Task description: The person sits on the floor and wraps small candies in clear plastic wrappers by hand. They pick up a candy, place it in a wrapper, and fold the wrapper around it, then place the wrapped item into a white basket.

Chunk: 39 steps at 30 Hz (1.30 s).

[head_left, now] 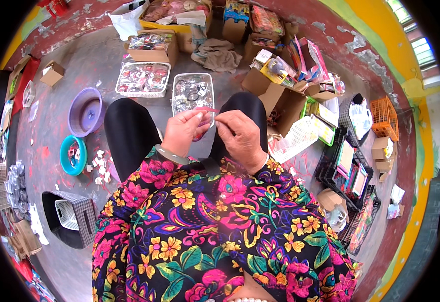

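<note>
- L hand (182,133): nearly closed, thumb & forefinger pinching a small, thin pink-red strip (207,109); pale, thick ring-shaped bangle (172,155) on that wrist.
- R hand (241,135): fingers curled, thumb & fingertips close together just by strip's R end; can't tell if they grip it or anything else.
- Strip is up btwn the two hands, above the person's lap; too small to make out detail.
- Just beyond hands: white rectangular plastic basket (193,75) on floor w/ small clear-wrapped pcs & dark rings inside; partly hidden by L hand.
- To its L, near: second white plastic basket (140,94), full of small pink/red/clear pkts.
- Further L on floor: round purple plastic basin (90,117); nr it, smaller round teal plastic basin (63,157) w/ small red & white bits.
- R side: open brown cardboard box (264,82), tilted white perforated plastic basket (304,135) beside it; beyond, orange plastic crate (385,118) nr wall.
</note>
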Motion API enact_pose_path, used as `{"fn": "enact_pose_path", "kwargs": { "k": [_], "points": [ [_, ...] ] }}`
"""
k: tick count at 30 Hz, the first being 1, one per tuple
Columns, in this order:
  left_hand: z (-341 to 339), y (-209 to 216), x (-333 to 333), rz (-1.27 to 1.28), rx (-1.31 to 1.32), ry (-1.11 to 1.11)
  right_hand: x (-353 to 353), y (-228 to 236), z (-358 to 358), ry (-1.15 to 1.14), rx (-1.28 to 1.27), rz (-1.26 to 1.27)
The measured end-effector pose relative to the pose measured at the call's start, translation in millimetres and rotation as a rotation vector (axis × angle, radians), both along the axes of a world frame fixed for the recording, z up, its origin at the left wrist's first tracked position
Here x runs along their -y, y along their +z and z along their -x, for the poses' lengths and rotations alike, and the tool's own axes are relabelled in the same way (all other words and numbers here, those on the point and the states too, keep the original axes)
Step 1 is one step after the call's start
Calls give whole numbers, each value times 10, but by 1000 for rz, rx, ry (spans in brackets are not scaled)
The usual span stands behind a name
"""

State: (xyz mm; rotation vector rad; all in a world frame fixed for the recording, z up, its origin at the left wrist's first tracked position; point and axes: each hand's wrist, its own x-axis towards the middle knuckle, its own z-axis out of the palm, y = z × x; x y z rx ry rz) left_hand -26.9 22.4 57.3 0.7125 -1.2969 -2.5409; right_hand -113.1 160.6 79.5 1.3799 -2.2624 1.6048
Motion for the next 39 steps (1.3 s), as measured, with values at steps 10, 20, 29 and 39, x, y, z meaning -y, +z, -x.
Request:
{"fn": "enact_pose_path", "kwargs": {
  "k": [10, 20, 29, 39],
  "points": [
    [-17, -78, -109, 499, -116, -137, 35, -19, -44, 4, -40, -20],
    [-16, 87, -157, 1152, -184, -201, 4, -85, -14, -38, -259, -93],
    [-29, 51, -153, 1288, -176, -205, -6, -98, -20, -26, -222, -119],
    [-57, 20, -157, 1383, -141, -234, -32, -64, -22, 12, -113, -175]
  ]
}}
